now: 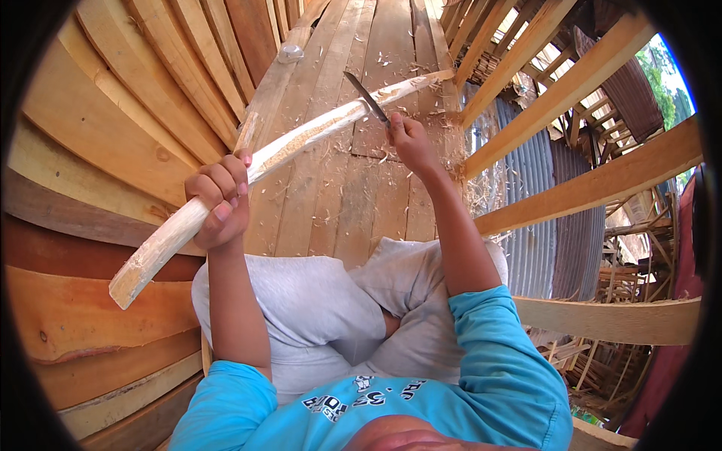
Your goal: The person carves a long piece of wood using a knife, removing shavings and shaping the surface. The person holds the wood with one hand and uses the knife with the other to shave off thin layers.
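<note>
A long, pale wooden pole (308, 134) with its bark stripped slants across in front of me, from the lower left to the upper right. My left hand (220, 197) is wrapped round it near its thicker, squared-off end. The far tip lies close to the floor by the railing. In my right hand (408, 139) is a knife (366, 95), its dark blade pointing up and to the left. The blade crosses over the pole's far half; whether it touches the wood I cannot tell. My fingers hide most of the knife's handle.
Wood shavings are scattered over the plank floor (338, 203). A wall of stacked boards (98, 135) rises close on my left. Slatted wooden railing (556, 120) runs along the right, with corrugated metal sheets (526, 218) beyond and below. A small clear container (290, 53) sits at the far left.
</note>
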The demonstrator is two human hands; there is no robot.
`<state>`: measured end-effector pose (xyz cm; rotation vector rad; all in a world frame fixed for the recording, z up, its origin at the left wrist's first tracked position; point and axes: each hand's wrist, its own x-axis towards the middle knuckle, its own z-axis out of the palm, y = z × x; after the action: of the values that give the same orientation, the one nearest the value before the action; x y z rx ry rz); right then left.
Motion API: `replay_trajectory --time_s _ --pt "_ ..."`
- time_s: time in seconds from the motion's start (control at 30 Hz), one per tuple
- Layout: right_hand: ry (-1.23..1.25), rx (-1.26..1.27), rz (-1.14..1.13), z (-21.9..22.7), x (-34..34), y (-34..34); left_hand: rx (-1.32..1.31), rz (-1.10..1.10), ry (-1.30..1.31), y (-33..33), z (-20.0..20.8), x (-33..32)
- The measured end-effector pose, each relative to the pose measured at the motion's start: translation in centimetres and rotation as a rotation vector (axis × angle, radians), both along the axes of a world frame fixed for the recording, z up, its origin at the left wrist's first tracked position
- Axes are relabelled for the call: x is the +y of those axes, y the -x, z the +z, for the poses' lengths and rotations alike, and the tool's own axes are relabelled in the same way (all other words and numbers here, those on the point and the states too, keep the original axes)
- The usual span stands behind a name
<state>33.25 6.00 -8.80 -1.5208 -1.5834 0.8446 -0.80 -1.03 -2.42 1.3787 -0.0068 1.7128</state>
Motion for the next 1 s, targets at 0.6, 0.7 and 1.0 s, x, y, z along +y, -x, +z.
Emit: replay_trajectory --time_s 0.6,0.7,1.0 --pt "-0.147 -0.550 -0.464 2.0 -1.0 5.4 0.114 0.011 -0.015 -0.3 0.4 -0.5" --pt "-0.140 -0.572 -0.493 0.7 -0.6 3.4 0.085 -0.004 -0.033 0.6 0.4 -0.3" --pt "-0.176 -0.499 -0.503 1.1 0.1 4.4 0.061 0.041 -0.003 -0.1 0.9 -1.0"
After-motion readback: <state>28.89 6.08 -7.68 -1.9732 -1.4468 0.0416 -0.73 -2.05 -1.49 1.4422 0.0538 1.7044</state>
